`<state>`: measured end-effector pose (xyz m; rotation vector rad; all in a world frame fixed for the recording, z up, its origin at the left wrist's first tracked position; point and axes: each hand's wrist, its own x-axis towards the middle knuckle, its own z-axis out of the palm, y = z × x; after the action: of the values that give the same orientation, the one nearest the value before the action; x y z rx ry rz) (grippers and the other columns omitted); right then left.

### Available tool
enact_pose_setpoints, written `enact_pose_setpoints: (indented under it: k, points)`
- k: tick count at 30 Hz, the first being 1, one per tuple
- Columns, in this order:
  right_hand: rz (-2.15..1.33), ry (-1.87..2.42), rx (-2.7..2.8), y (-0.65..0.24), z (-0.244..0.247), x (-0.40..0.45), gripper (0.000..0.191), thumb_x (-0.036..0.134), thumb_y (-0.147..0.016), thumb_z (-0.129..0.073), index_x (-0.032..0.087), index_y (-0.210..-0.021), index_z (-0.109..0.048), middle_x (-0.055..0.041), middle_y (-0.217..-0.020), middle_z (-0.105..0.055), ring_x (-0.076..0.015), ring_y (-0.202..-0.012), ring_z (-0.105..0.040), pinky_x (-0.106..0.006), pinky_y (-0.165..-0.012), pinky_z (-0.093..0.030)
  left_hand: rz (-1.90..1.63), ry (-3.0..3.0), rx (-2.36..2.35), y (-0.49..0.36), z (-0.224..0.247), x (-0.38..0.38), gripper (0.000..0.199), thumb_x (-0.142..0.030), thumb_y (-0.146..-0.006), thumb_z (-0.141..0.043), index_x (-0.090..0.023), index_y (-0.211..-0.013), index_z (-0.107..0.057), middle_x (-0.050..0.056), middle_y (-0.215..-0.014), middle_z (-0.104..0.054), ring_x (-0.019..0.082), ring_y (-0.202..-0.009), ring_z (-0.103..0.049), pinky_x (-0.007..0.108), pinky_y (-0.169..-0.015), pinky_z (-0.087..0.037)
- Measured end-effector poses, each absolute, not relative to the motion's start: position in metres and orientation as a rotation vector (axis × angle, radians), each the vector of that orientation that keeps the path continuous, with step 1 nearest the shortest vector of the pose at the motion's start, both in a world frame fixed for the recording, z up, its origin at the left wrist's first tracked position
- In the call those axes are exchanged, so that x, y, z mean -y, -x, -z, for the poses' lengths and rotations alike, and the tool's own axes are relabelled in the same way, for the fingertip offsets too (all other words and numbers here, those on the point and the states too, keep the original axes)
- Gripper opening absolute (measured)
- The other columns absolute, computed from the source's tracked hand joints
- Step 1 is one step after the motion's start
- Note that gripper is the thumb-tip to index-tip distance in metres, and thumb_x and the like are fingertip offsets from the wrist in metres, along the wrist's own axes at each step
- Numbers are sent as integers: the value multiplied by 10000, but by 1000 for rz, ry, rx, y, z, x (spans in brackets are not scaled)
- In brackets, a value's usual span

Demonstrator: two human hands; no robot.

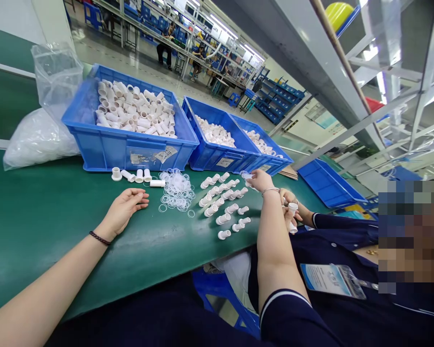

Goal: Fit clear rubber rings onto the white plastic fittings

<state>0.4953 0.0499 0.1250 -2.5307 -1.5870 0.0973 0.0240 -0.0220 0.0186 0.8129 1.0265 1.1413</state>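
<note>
My left hand (125, 209) is low over the green table (130, 260), fingers loosely bent with nothing visible in them. Just beyond it lie several white tubes (139, 176) and a pile of clear rings (177, 189). My right hand (261, 181) reaches to a smaller group of rings (245, 175) near the bins; its fingertips are close together, and what they hold, if anything, cannot be made out. Rows of flanged white tubes (223, 219) stand or lean between my hands.
Three blue bins (130, 150) of white tubes line the back, with a plastic bag (41, 140) at left. Close on the right, another person's hands (292, 200) hold white tubes. An empty blue bin (329, 185) lies beyond. A blue stool (220, 294) is below the table.
</note>
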Motion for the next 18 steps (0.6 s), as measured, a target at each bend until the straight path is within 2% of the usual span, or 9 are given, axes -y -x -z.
enact_pose_setpoints:
  k: [4, 6, 10, 13, 15, 18]
  points:
    - [-42, 2481, 1657, -471, -128, -70, 400, 165, -733, -671, 113, -1120, -581, -145, -1032, -651, -181, -910, -628, -273, -810, -479, -1161, -790, -996, -24, -16, 20, 328, -356, -708, -708, -154, -932, -577, 54, -917, -634, 155, -801, -623, 341, -796, -499]
    - [-66, 2459, 1705, -443, -116, -80, 363, 209, -738, -679, 123, -1083, -603, -161, -1007, -654, -210, -920, -631, -315, -805, -489, -1174, -776, -988, -23, -13, 20, 327, -345, -706, -710, -149, -930, -574, 53, -900, -636, 148, -777, -625, 336, -777, -501]
    - [-162, 2375, 1839, -353, -74, -97, 281, 386, -706, -735, 219, -920, -663, -159, -968, -657, -270, -965, -636, -400, -818, -495, -1202, -789, -960, -23, -7, 18, 320, -345, -714, -700, -143, -921, -565, 52, -878, -630, 144, -762, -616, 338, -756, -504]
    - [-147, 2333, 1932, -293, -58, -102, 260, 359, -635, -805, 218, -812, -678, -201, -948, -642, -327, -1019, -616, -443, -837, -481, -1210, -829, -967, -22, -5, 17, 321, -371, -733, -680, -148, -932, -562, 48, -890, -619, 139, -770, -608, 338, -762, -502]
    - [-48, 2221, 2053, -276, -62, -101, 280, 320, -621, -816, 198, -834, -681, -212, -959, -630, -350, -1038, -596, -476, -845, -475, -1219, -859, -997, -23, -5, 17, 320, -381, -744, -665, -150, -939, -558, 45, -897, -613, 137, -772, -604, 337, -763, -501]
    - [34, 1945, 2229, -273, -80, -91, 244, 307, -741, -712, 188, -948, -663, -162, -997, -629, -293, -1012, -585, -467, -854, -478, -1278, -909, -1068, -25, -6, 18, 313, -366, -752, -645, -154, -958, -543, 40, -896, -605, 129, -753, -595, 315, -735, -497]
